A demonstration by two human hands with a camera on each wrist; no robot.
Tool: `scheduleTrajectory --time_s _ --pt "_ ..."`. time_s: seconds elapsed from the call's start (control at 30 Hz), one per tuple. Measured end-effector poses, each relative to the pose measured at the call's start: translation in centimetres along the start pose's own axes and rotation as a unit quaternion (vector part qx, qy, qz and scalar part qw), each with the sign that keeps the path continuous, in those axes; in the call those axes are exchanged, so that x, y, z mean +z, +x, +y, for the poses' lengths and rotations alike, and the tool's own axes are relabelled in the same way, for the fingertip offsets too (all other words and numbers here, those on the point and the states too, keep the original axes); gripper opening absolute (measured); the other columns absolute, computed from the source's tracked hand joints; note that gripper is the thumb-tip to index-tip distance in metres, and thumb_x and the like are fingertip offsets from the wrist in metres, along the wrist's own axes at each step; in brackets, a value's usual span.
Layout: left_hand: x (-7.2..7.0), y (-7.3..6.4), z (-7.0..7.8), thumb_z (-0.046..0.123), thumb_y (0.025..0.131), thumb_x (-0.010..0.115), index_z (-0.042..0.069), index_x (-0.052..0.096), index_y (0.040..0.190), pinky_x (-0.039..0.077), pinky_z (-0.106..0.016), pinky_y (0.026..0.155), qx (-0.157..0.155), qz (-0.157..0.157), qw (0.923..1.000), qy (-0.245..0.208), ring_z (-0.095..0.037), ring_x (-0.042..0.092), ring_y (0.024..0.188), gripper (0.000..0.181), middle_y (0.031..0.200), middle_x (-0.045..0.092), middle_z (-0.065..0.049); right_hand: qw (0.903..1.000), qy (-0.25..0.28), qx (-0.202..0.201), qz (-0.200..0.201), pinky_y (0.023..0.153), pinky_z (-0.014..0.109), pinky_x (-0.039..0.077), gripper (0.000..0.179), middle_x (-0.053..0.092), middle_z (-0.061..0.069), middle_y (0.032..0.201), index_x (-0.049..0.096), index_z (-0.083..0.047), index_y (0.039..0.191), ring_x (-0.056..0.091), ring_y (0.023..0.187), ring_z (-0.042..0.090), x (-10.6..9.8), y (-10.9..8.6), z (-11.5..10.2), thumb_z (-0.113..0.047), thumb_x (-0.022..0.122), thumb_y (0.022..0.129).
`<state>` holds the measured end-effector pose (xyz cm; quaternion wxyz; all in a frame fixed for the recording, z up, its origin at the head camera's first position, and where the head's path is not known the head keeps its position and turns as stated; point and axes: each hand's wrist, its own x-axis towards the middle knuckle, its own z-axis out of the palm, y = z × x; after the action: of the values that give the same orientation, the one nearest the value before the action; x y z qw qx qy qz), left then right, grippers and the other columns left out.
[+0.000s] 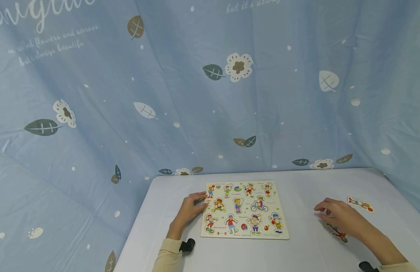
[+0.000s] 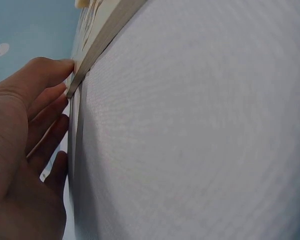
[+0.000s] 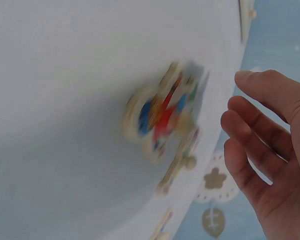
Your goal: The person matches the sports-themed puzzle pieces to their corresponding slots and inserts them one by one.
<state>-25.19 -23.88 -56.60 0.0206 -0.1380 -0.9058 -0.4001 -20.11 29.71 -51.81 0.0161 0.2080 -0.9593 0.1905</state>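
A wooden peg puzzle board (image 1: pixel 244 235) with cartoon sports figures lies on the white table. At its left edge is my left hand (image 1: pixel 190 207); the left wrist view shows the thumb (image 2: pixel 60 70) and fingertips resting against the board's side (image 2: pixel 107 35). My right hand (image 1: pixel 339 215) hovers at the right with relaxed, slightly bent fingers and nothing held. Beneath it, partly hidden by the hand, lies a loose figure piece (image 1: pixel 338 233), red and blue and blurred in the right wrist view. Another figure piece (image 1: pixel 360 204) lies just beyond the hand.
The white-covered table (image 1: pixel 306 253) meets a blue curtain (image 1: pixel 182 75) printed with leaves and flowers at its back edge. A further loose piece (image 3: pixel 161 226) shows at the bottom of the right wrist view. Dark wrist cameras sit on both sleeves.
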Motion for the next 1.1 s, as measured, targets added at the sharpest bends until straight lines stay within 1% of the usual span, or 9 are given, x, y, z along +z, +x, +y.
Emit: scheduleTrajectory --time_s 0.17,0.37,0.47,0.53,0.6,0.67,0.8,0.97,1.1 --pt "0.1 0.1 -0.2 0.019 0.088 0.074 0.004 0.068 0.123 0.039 -0.053 0.112 0.004 0.001 1.0 0.001 -0.035 0.051 0.133 0.039 0.136 0.062 -0.01 0.9997 -0.014 0.018 -0.011 0.059 0.02 0.052 0.014 0.062 -0.013 0.084 0.075 -0.018 0.092 0.056 0.071 -0.003 -0.4 -0.5 1.6 -0.016 0.079 0.079" --pt "0.1 0.0 -0.2 0.019 0.088 0.073 0.003 0.068 0.123 0.04 -0.056 0.11 0.011 0.008 0.9999 0.003 -0.037 0.051 0.132 0.039 0.136 0.062 -0.012 0.9992 -0.031 0.015 -0.022 0.063 0.026 0.054 0.013 0.064 -0.01 0.09 0.074 -0.02 0.089 0.061 0.075 0.004 -0.6 -0.7 2.8 -0.015 0.08 0.078" --pt "0.1 0.0 -0.1 0.019 0.088 0.074 0.003 0.068 0.123 0.039 -0.055 0.111 0.006 0.008 1.0 -0.001 -0.036 0.051 0.132 0.039 0.136 0.062 -0.011 0.9988 -0.042 0.015 -0.018 0.08 0.045 0.056 0.014 0.065 -0.009 0.089 0.074 -0.021 0.086 0.064 0.078 0.011 -0.6 -0.7 3.2 -0.014 0.081 0.076" --pt "0.1 0.0 -0.1 0.019 0.088 0.073 0.003 0.068 0.123 0.039 -0.055 0.111 0.007 0.007 1.0 -0.003 -0.036 0.051 0.132 0.039 0.136 0.062 -0.011 0.9987 -0.046 0.018 -0.015 0.087 0.06 0.051 0.016 0.065 -0.009 0.087 0.073 -0.022 0.084 0.065 0.078 0.015 -0.6 -0.7 3.3 -0.012 0.081 0.075" --pt "0.1 -0.1 0.0 0.019 0.088 0.074 0.003 0.067 0.123 0.039 -0.054 0.111 0.005 0.006 1.0 -0.006 -0.035 0.051 0.133 0.039 0.136 0.062 -0.011 0.9985 -0.047 0.024 -0.017 0.09 0.071 0.043 0.018 0.066 -0.008 0.087 0.073 -0.021 0.083 0.067 0.08 0.02 -0.6 -0.6 3.4 -0.009 0.081 0.073" --pt "0.1 -0.1 -0.1 0.019 0.088 0.073 0.003 0.067 0.123 0.04 -0.054 0.111 0.008 0.005 0.9999 -0.005 -0.035 0.052 0.132 0.039 0.136 0.062 -0.011 0.9984 -0.044 0.028 -0.022 0.09 0.073 0.041 0.018 0.066 -0.006 0.087 0.073 -0.019 0.083 0.067 0.08 0.021 -0.7 -0.5 3.5 -0.006 0.081 0.072" --pt "0.1 0.0 -0.2 0.021 0.088 0.073 0.004 0.068 0.123 0.041 -0.053 0.111 0.006 0.006 1.0 -0.003 -0.034 0.052 0.132 0.039 0.135 0.063 -0.009 0.9985 -0.041 0.03 -0.022 0.091 0.071 0.043 0.02 0.067 -0.006 0.086 0.074 -0.018 0.082 0.067 0.079 0.019 -0.7 -0.4 4.0 -0.004 0.082 0.071" --pt "0.2 0.1 -0.3 0.021 0.088 0.073 0.005 0.071 0.119 0.041 -0.054 0.11 0.009 0.008 0.9999 0.0 -0.034 0.053 0.131 0.034 0.134 0.063 -0.009 0.999 -0.032 0.025 -0.016 0.093 0.069 0.044 0.026 0.067 -0.009 0.085 0.073 -0.021 0.08 0.066 0.08 0.017 -0.5 -0.7 4.6 0.002 0.08 0.07" --pt "0.2 0.0 -0.3 0.021 0.089 0.073 0.005 0.072 0.116 0.041 -0.054 0.109 0.016 0.008 0.9998 0.0 -0.035 0.053 0.13 0.032 0.134 0.063 -0.011 0.9993 -0.028 0.022 -0.009 0.092 0.07 0.044 0.03 0.065 -0.01 0.084 0.071 -0.023 0.078 0.064 0.078 0.012 -0.5 -0.9 4.7 0.004 0.08 0.069"
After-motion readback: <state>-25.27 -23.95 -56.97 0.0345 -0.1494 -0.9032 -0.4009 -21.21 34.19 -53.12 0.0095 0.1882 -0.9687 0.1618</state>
